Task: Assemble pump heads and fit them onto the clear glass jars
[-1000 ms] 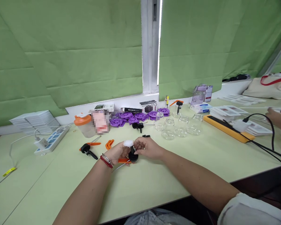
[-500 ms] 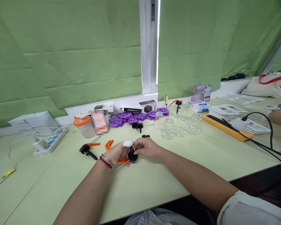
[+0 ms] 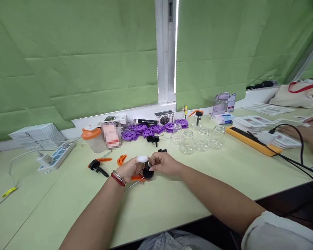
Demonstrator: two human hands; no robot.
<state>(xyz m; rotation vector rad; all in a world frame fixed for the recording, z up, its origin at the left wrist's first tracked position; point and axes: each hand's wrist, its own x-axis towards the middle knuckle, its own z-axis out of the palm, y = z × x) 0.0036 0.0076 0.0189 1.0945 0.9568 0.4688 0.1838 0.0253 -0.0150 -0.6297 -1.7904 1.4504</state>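
Note:
In the middle of the table, both my hands are closed on a black round-capped fitting with a stem, an orange lever and a thin metal rod. A white disc tops the stem. My left hand grips from the left side, its fingers partly hidden. My right hand pinches at the stem from the right; what lies between its fingertips is too small to name. Close by are a loose orange lever, a similar black fitting and small black pieces.
Glass bottles and several purple wheel-shaped parts stand farther back. An orange-lidded cup and white power strip are left. Right are a yellow power strip, printed sheets and another person's arm.
My hands and the black fitting stay almost still. On the right, the other person's hands have shifted, with one arm now reaching over the printed sheets.

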